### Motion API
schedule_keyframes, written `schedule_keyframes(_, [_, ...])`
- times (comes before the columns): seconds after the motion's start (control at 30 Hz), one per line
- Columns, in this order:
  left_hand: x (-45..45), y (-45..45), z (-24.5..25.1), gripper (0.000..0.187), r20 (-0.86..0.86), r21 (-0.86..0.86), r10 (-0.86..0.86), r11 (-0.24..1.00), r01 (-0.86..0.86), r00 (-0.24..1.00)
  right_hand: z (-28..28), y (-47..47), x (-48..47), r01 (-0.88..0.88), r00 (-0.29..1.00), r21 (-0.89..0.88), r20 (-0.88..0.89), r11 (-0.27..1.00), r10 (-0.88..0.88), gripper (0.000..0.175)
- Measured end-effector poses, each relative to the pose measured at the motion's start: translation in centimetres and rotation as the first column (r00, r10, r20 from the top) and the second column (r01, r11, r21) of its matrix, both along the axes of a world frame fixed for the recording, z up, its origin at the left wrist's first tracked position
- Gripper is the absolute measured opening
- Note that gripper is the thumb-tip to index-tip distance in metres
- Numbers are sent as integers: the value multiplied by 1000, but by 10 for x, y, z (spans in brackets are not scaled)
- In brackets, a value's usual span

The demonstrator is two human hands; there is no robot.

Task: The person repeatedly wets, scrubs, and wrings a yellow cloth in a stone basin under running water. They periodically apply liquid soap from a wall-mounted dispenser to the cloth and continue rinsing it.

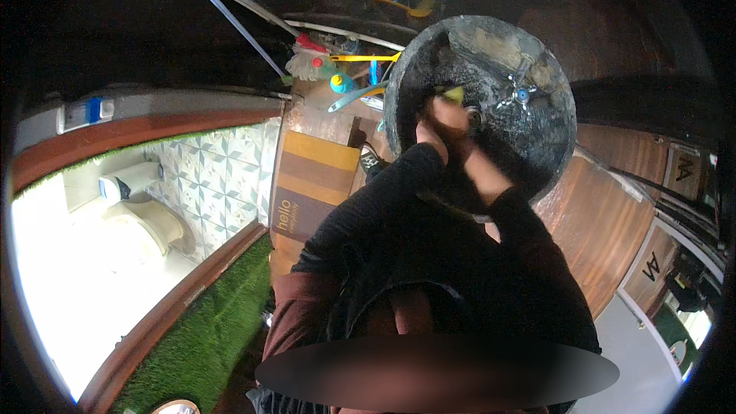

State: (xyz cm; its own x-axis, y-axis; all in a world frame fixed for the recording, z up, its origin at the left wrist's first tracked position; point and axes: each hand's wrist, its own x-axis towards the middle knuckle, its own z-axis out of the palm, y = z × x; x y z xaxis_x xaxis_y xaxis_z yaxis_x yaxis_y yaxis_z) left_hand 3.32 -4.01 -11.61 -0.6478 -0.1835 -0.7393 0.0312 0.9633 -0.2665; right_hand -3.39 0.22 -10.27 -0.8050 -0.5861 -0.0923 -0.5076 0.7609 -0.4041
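A round, dark grey stone-like basin (pixel 555 144) stands before me, with wet, mottled walls. Inside it, my right hand (pixel 451 115) is blurred, and a yellow-green piece of sponge (pixel 454 94) sticks out past its fingers. Close against it on the left, my left hand (pixel 431 137) has its fingers partly hidden, so whether it also grips the sponge is unclear. Just right of the hands lies the round drain (pixel 474 118). A chrome tap with a blue-centred cross handle (pixel 521 95) sits at the basin's right side.
Left of the basin are a teal bottle with a yellow cap (pixel 341 83), a yellow-handled tool (pixel 365 58), a grey-blue brush handle (pixel 351 98) and a mop head (pixel 310 63). A striped doormat (pixel 316 178) lies on the floor. Farther left, a doorway shows a toilet (pixel 138 230).
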Motion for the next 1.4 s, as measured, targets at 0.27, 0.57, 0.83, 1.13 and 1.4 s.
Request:
schedule_keyframes(0.27, [-2,-13,82,45,-66,117,-151,981,158,986,-49,100,-58,114,981,-210,-130,971,-143,26])
schedule_keyframes(0.57, [0,-14,88,33,-242,159,-141,970,183,960,-7,99,-60,227,972,-12,-63,974,-227,26])
schedule_keyframes(0.83, [-40,-53,113,20,-806,199,-49,916,349,590,68,99,24,109,909,-39,409,993,-84,37])
schedule_keyframes(1.13, [-15,-27,40,24,-568,154,-218,919,362,794,76,114,24,-83,811,-83,573,993,115,46])
schedule_keyframes(1.4, [-18,-8,80,24,-366,99,-364,900,425,856,77,146,15,-251,884,-9,405,968,233,38])
